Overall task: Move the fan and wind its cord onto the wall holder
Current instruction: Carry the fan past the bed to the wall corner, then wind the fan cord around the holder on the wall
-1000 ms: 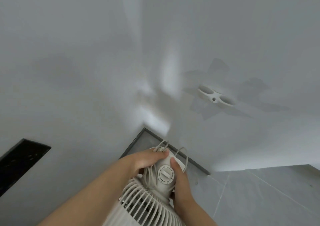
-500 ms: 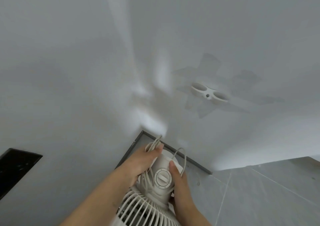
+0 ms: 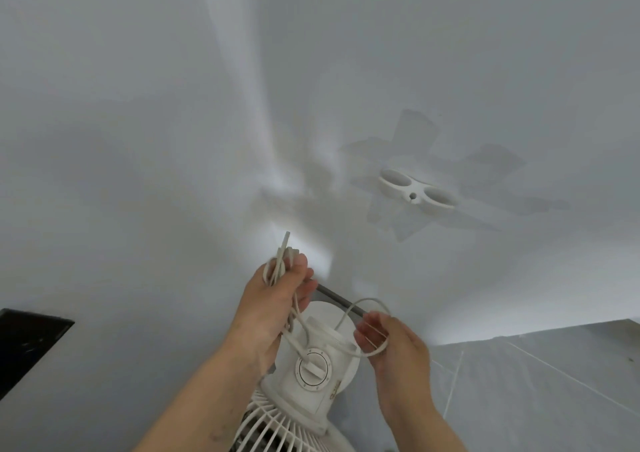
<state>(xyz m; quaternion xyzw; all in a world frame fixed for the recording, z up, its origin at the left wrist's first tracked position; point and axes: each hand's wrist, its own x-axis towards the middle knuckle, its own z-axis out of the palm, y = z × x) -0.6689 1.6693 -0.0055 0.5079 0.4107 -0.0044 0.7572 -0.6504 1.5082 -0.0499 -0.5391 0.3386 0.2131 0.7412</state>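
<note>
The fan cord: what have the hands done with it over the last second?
The left hand has lifted a bunch of cord up off the fan. The right hand let go of the fan's housing and now pinches a loose loop. The fan stayed in place; the wall holder is still bare.

Both hands have come off the fan (image 3: pixel 311 375). A second ago the left hand (image 3: pixel 273 309) lay over the top of the motor housing and the right hand (image 3: pixel 398 347) cupped its side beside the dial (image 3: pixel 312 368). Now the left hand is raised above the housing, gripping a gathered bunch of cord (image 3: pixel 282 264), while the right hand has moved out to the right and pinches a loop of the cord. The cord, then bunched against the housing, now spans between the two hands.
</note>
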